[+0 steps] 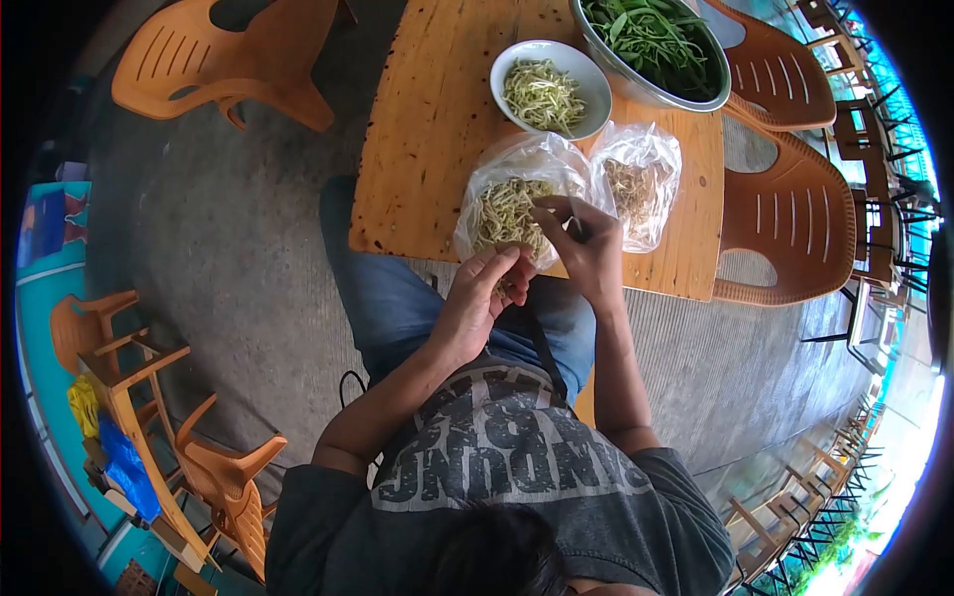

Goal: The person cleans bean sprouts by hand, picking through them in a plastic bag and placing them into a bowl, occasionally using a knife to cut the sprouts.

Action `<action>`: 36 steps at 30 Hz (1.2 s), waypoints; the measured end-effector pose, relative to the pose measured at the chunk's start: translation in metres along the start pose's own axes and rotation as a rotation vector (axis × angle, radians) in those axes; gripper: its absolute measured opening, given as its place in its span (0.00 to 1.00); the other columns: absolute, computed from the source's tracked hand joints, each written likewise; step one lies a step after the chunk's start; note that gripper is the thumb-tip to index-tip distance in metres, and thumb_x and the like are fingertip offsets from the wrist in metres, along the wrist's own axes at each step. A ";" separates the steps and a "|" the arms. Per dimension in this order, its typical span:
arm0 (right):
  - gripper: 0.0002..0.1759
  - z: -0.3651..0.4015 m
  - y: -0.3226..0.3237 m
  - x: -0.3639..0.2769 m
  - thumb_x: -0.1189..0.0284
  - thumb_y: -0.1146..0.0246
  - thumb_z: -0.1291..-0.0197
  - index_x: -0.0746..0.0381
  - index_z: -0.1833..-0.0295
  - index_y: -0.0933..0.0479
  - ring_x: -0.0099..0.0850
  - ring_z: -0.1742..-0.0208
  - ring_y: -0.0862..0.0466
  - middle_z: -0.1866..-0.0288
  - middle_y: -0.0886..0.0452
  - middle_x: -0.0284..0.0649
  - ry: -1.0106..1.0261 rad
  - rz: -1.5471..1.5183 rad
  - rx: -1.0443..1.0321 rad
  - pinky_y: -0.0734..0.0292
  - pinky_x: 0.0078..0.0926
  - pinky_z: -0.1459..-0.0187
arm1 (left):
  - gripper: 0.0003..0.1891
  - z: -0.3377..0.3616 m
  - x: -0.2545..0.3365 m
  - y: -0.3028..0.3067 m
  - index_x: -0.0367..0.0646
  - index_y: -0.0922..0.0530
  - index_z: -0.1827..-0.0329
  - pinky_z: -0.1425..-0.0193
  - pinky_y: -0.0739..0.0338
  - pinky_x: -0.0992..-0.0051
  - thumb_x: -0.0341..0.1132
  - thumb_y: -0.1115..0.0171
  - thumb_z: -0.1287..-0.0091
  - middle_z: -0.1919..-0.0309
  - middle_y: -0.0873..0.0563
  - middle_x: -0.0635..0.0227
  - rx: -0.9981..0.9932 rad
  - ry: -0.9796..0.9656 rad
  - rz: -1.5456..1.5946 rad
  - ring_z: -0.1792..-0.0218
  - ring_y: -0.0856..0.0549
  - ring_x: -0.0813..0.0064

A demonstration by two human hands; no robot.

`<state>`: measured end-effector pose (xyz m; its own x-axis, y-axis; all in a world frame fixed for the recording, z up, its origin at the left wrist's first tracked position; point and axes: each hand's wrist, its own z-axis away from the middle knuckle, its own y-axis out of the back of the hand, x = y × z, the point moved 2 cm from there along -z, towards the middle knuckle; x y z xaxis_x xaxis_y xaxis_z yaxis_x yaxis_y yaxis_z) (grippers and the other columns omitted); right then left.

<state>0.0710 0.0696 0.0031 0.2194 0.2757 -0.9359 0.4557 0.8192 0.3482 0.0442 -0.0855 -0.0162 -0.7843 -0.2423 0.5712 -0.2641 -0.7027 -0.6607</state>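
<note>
My left hand [475, 306] is curled at the near table edge, with a few bean sprouts [504, 288] showing between its fingers. Just above and to the right, my right hand [588, 246] has thumb and forefinger pinched together; whatever is between those fingertips is too small to make out. Both hands are at the near side of an open clear plastic bag [475, 189] full of bean sprouts [505, 211]. To its right lies a second clear bag [664, 164] holding brownish scraps [633, 194]. Behind the bags, a white bowl [504, 60] contains paler sprouts [545, 94].
A metal basin [723, 74] of green leaves [651, 40] stands at the table's far right. The wooden table [417, 149] has orange plastic chairs on its right [790, 214] and at the upper left [268, 60]. More chairs and tables line both sides.
</note>
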 end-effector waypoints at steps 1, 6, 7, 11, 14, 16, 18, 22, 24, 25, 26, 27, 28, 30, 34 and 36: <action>0.08 0.004 0.004 -0.008 0.79 0.34 0.42 0.70 0.57 0.17 0.17 0.67 0.20 0.65 0.14 0.36 -0.006 -0.153 -0.017 0.25 0.17 0.68 | 0.12 -0.003 0.001 -0.005 0.42 0.21 0.52 0.62 0.27 0.81 0.40 0.44 0.28 0.66 0.20 0.74 0.015 0.005 0.018 0.67 0.24 0.86; 0.09 0.029 0.006 -0.006 0.77 0.33 0.41 0.68 0.56 0.17 0.15 0.67 0.20 0.62 0.14 0.37 -0.065 -0.423 -0.036 0.25 0.13 0.69 | 0.12 -0.016 0.003 -0.018 0.43 0.20 0.51 0.63 0.28 0.83 0.40 0.39 0.31 0.67 0.19 0.76 0.117 -0.042 0.123 0.68 0.24 0.88; 0.09 0.033 0.004 -0.004 0.77 0.33 0.41 0.68 0.56 0.17 0.15 0.67 0.20 0.61 0.14 0.37 -0.082 -0.419 -0.023 0.25 0.13 0.69 | 0.12 -0.018 0.002 -0.017 0.43 0.20 0.52 0.63 0.28 0.84 0.40 0.38 0.31 0.68 0.19 0.76 0.110 -0.061 0.116 0.68 0.23 0.88; 0.08 0.045 0.002 0.010 0.77 0.33 0.41 0.68 0.57 0.17 0.15 0.68 0.22 0.64 0.15 0.34 -0.186 -0.417 0.041 0.27 0.12 0.68 | 0.11 -0.020 0.001 -0.021 0.43 0.20 0.52 0.65 0.29 0.84 0.38 0.36 0.33 0.72 0.20 0.77 0.137 -0.080 0.084 0.72 0.24 0.87; 0.11 0.048 0.003 0.019 0.78 0.34 0.40 0.68 0.51 0.19 0.15 0.66 0.22 0.63 0.16 0.34 -0.092 -0.452 -0.003 0.28 0.13 0.65 | 0.11 -0.023 -0.003 -0.023 0.41 0.20 0.52 0.67 0.29 0.84 0.37 0.36 0.33 0.74 0.21 0.77 0.134 -0.078 0.032 0.74 0.25 0.88; 0.16 0.046 0.007 0.016 0.77 0.37 0.38 0.68 0.45 0.24 0.15 0.67 0.23 0.61 0.17 0.35 0.004 -0.538 -0.007 0.29 0.13 0.63 | 0.11 -0.029 -0.004 -0.024 0.40 0.20 0.53 0.69 0.29 0.84 0.36 0.36 0.33 0.74 0.20 0.77 0.116 -0.087 -0.010 0.75 0.26 0.88; 0.21 0.047 0.019 0.011 0.74 0.40 0.34 0.68 0.37 0.30 0.15 0.68 0.24 0.60 0.19 0.35 0.058 -0.667 0.044 0.29 0.13 0.63 | 0.11 -0.034 -0.005 -0.026 0.39 0.20 0.53 0.70 0.30 0.84 0.36 0.35 0.34 0.74 0.20 0.76 0.108 -0.086 -0.053 0.76 0.27 0.89; 0.24 0.038 0.058 0.027 0.62 0.49 0.28 0.66 0.34 0.35 0.18 0.63 0.27 0.65 0.23 0.33 -0.150 -0.577 -0.135 0.33 0.14 0.62 | 0.10 -0.044 -0.002 -0.044 0.39 0.18 0.56 0.71 0.32 0.86 0.35 0.34 0.35 0.75 0.20 0.77 0.032 -0.065 -0.314 0.76 0.27 0.90; 0.24 0.036 0.067 0.033 0.61 0.49 0.27 0.66 0.34 0.35 0.18 0.61 0.27 0.65 0.24 0.32 -0.138 -0.541 -0.166 0.34 0.15 0.61 | 0.09 -0.053 -0.001 -0.055 0.38 0.18 0.58 0.72 0.33 0.87 0.34 0.34 0.35 0.75 0.20 0.78 -0.004 -0.088 -0.428 0.76 0.28 0.90; 0.24 0.033 0.072 0.033 0.61 0.48 0.28 0.66 0.34 0.35 0.18 0.61 0.27 0.65 0.24 0.32 -0.095 -0.531 -0.179 0.33 0.15 0.60 | 0.07 -0.059 -0.002 -0.056 0.41 0.18 0.58 0.67 0.32 0.85 0.33 0.34 0.35 0.71 0.17 0.75 -0.063 -0.052 -0.435 0.73 0.26 0.89; 0.24 0.032 0.075 0.031 0.61 0.48 0.28 0.66 0.34 0.34 0.18 0.62 0.27 0.65 0.25 0.32 -0.052 -0.522 -0.194 0.33 0.16 0.59 | 0.07 -0.064 -0.002 -0.060 0.40 0.18 0.59 0.68 0.32 0.85 0.33 0.34 0.36 0.72 0.18 0.76 -0.079 -0.068 -0.446 0.73 0.26 0.89; 0.23 0.031 0.077 0.027 0.63 0.46 0.28 0.65 0.35 0.33 0.19 0.61 0.27 0.65 0.25 0.32 -0.026 -0.574 -0.166 0.31 0.18 0.56 | 0.07 -0.069 -0.003 -0.065 0.39 0.17 0.60 0.69 0.33 0.85 0.33 0.34 0.36 0.73 0.18 0.76 -0.094 -0.086 -0.458 0.74 0.26 0.89; 0.22 0.030 0.079 0.029 0.64 0.46 0.29 0.65 0.36 0.33 0.19 0.61 0.27 0.65 0.24 0.32 -0.022 -0.547 -0.159 0.30 0.18 0.56 | 0.07 -0.073 -0.004 -0.070 0.38 0.17 0.61 0.70 0.33 0.85 0.33 0.33 0.37 0.74 0.19 0.77 -0.108 -0.106 -0.468 0.75 0.27 0.89; 0.21 0.028 0.086 0.035 0.65 0.45 0.29 0.65 0.37 0.32 0.20 0.61 0.27 0.64 0.24 0.33 -0.016 -0.490 -0.149 0.30 0.20 0.54 | 0.07 -0.078 -0.006 -0.076 0.38 0.17 0.61 0.69 0.33 0.85 0.33 0.33 0.37 0.74 0.18 0.77 -0.119 -0.112 -0.497 0.74 0.26 0.89; 0.19 0.028 0.092 0.045 0.67 0.44 0.30 0.65 0.39 0.31 0.20 0.61 0.26 0.64 0.23 0.33 -0.037 -0.507 -0.106 0.29 0.20 0.56 | 0.07 -0.085 -0.011 -0.083 0.37 0.17 0.61 0.68 0.32 0.84 0.32 0.34 0.37 0.73 0.17 0.75 -0.158 -0.110 -0.532 0.73 0.26 0.89; 0.18 0.029 0.094 0.045 0.67 0.44 0.30 0.65 0.40 0.30 0.19 0.62 0.26 0.64 0.23 0.33 -0.026 -0.506 -0.091 0.28 0.20 0.57 | 0.07 -0.086 -0.013 -0.085 0.37 0.17 0.62 0.67 0.31 0.84 0.31 0.34 0.37 0.72 0.17 0.74 -0.156 -0.123 -0.576 0.72 0.24 0.89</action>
<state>0.1485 0.1448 -0.0050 0.0133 -0.1785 -0.9839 0.4333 0.8878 -0.1552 0.0281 0.0347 -0.0094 -0.4228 0.0658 0.9038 -0.7132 -0.6395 -0.2871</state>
